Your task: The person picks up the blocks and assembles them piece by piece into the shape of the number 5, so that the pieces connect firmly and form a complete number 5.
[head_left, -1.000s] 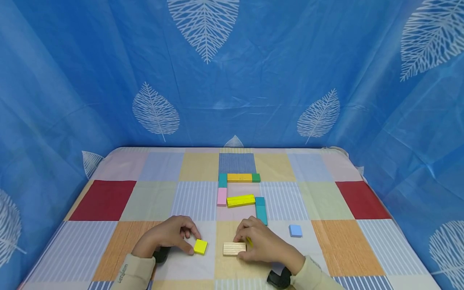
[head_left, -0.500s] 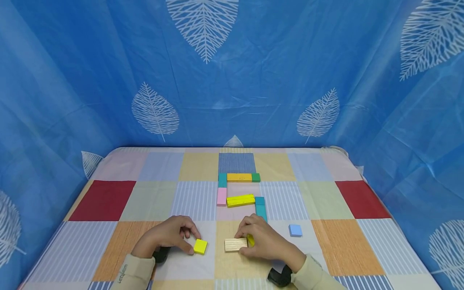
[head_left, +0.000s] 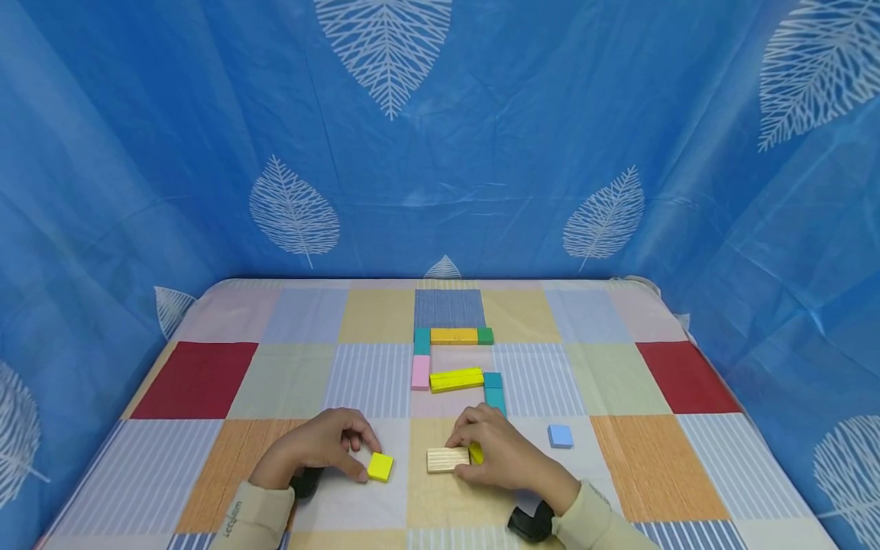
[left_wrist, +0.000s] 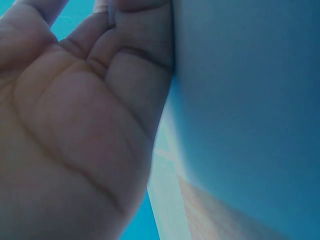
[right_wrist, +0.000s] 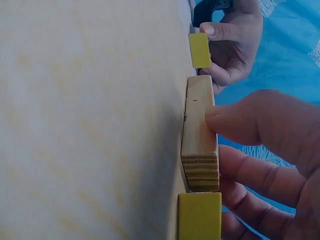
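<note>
Wood block (head_left: 448, 460) on the cloth (head_left: 374, 504), between the two hands; slid a bit away from the person and slightly right vs 1 s ago. Most of that shift was in the first half second, only a touch since.

Right hand (head_left: 498, 451) moved along with it: thumb on the block's near long side, forefinger on the far side, pinching. Yellow block (right_wrist: 200, 216) just off the wood block's right end, under the same hand; shows more in the head view than 1 s ago. Whether the two touch, can't tell.

Yellow square (head_left: 380, 467) left of the wood block, apart from it. Left hand (head_left: 330, 441) pinches it, thumb and forefinger at opposite edges; neither has shifted.

Beyond the wood block: yellow bars (head_left: 457, 380), slightly askew; pink block (head_left: 421, 373) beyond and left; teal bars (head_left: 493, 391) beyond and right, near end more covered by the right hand than before. Farther beyond: teal block (head_left: 422, 341), orange bar (head_left: 454, 336), green block (head_left: 485, 336). Blue square (head_left: 560, 436) well right of the wood block. All these unchanged.
</note>
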Available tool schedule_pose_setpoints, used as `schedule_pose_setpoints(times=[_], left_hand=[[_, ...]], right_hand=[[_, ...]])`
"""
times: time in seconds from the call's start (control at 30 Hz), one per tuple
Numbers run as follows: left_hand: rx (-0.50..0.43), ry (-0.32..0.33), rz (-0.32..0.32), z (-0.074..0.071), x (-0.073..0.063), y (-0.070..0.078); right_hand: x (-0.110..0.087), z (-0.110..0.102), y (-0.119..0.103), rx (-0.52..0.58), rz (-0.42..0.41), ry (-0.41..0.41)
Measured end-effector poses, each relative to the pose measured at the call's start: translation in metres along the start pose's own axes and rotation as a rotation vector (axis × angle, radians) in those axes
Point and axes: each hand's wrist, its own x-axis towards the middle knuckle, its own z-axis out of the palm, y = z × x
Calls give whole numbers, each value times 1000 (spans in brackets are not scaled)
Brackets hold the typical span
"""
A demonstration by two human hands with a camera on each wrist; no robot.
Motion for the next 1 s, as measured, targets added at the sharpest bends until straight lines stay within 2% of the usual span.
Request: schedule_pose_setpoints(times=[0.27,0.47,0.7,0.87,1.0], left_hand=[[-9,-7,3,-1,-1,0],[-19,-15,18,-1,0,0],[-19,-19,37,-3,-1,1],[-14,-15,26,-2,-1,0],[-10,-18,26,-2,0,-2]], right_hand=[[4,-15,-21,-26,100,-75],[4,-15,-21,-25,105,-78],[2,-17,-20,24,119,-85],[0,-23,-17,89,91,-56],[-6,-29,-9,172,52,12]])
